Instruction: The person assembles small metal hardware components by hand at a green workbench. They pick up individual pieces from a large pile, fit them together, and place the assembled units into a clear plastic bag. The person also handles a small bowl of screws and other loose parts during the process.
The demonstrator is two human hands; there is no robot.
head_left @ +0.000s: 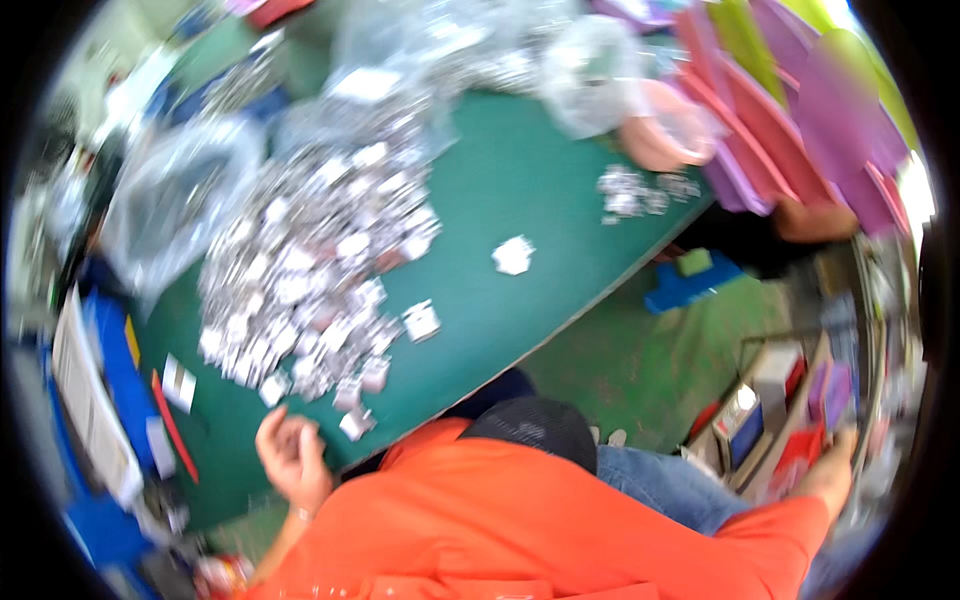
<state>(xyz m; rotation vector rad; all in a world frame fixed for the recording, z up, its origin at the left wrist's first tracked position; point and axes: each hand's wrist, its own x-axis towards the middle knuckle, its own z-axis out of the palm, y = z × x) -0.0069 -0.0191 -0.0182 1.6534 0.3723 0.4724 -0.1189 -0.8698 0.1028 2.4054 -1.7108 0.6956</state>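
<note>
Silvery pieces point(320, 250) lie heaped at ten o'clock in our head view; our left hand point(293, 460), at eight, is loosely curled. Our right hand point(846, 442), at four, seems outstretched to fetch, grip unclear; that calls for care.

A green tabletop point(480, 180) slanted across the room, its pale near edge running from lower left to upper right. Beside it spread a green floor point(640, 375), mottled with worn patches. Brown, box-like compartments point(779, 448) stood low at the right. White light point(918, 190) glared at the right rim, and blur softened everything.
</note>
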